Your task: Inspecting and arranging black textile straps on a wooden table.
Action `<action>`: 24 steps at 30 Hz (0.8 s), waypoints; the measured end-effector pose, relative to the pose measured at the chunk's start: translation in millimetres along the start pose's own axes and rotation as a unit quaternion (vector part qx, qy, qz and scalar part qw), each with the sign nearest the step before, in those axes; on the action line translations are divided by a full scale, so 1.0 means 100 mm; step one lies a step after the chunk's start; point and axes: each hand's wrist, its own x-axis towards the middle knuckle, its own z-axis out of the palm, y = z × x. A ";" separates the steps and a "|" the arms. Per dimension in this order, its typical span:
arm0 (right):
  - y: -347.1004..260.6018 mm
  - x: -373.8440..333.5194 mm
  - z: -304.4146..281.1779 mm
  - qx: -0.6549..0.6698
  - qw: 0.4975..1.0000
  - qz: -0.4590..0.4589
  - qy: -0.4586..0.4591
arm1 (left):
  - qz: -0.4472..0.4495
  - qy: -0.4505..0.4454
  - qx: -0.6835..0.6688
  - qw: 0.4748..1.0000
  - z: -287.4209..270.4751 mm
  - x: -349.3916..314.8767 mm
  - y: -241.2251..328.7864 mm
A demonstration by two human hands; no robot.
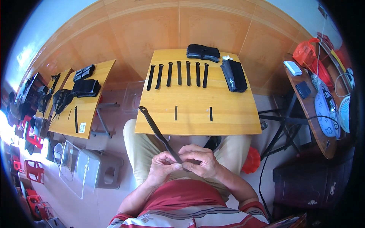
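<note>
Black and narrow, a strap (159,133) runs from the person's lap up and to the left, its rounded far end reaching over the near edge of the wooden table (228,117). Both hands meet on its near end: the left hand (161,167) pinches it between thumb and fingertips, and the right hand (199,161) curls over the same end, fingers closed around it. It looks light and thin. It holds a nearly straight line where it sticks out unsupported, so it is probably semi-stiff, like webbing or rubbery plastic, and likely to bend if held only at one tip. A grip at the end, as now, suits fine work; a grip nearer the middle would steady it.

On the table, two short black pieces (193,113) lie apart near the front. Farther back, a row of seven similar straps (178,74) lies side by side, with a black pouch (234,75) to their right and a folded black bundle (203,52) behind them.

A small pale label (82,127) sits on the corner of the side table (89,114) at left. At right, a white box (292,68) and a dark flat packet (303,89) rest on a round table (304,110), beside an orange bag (305,53).
</note>
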 end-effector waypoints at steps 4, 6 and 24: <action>0.00 -0.06 0.00 -0.021 1.000 -0.006 -0.019 | -0.011 0.011 0.026 1.000 -0.01 -0.06 -0.01; 0.01 -0.07 -0.01 -0.013 1.000 0.006 -0.027 | -0.018 0.029 0.050 0.998 -0.04 -0.06 -0.03; 0.08 -0.16 -0.13 0.021 0.998 0.049 -0.041 | -0.042 -0.001 0.092 0.995 -0.01 0.04 -0.07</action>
